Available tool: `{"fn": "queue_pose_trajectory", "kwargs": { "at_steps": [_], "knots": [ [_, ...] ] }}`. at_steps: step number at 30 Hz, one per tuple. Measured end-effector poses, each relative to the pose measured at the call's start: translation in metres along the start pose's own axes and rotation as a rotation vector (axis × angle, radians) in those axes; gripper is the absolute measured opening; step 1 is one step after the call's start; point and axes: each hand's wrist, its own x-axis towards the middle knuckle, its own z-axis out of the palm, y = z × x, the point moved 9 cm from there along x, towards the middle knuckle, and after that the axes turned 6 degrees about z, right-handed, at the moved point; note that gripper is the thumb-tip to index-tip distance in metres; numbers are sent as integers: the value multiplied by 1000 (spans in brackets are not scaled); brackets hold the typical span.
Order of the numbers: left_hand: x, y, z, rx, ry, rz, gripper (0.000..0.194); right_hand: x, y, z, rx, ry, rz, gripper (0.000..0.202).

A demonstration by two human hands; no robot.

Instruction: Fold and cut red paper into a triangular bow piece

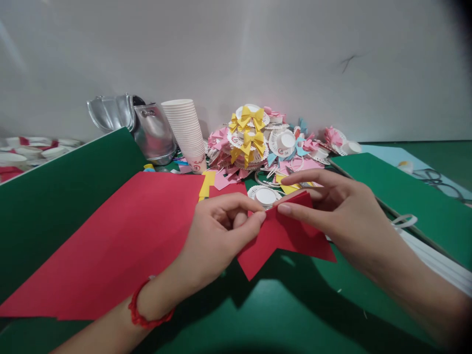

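Note:
A folded red paper piece (283,231) with two pointed lower ends is held above the green table. My left hand (224,231), with a red cord bracelet at the wrist, pinches its upper left edge between thumb and forefinger. On the upper right, my right hand (332,206) grips the same piece, thumb in front and other fingers partly hidden behind it. Just beyond the paper lies a small white cup shape on a lacy doily (264,195). Large red sheets (129,246) lie to the left of my hands.
Paper-cup crafts with yellow bows (250,135) are heaped at the back, beside stacked white paper cups (184,128) and a silver bag (155,130). Green boards stand left (73,206) and lie right (413,196). Black-handled scissors (438,182) rest far right on light blue paper.

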Motion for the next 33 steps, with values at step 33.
{"fn": "queue_pose_trajectory", "kwargs": {
  "at_steps": [33],
  "knots": [
    [14, -15, 0, 27, -251, -70, 15, 8, 17, 11, 34, -182, 165, 24]
  ]
}}
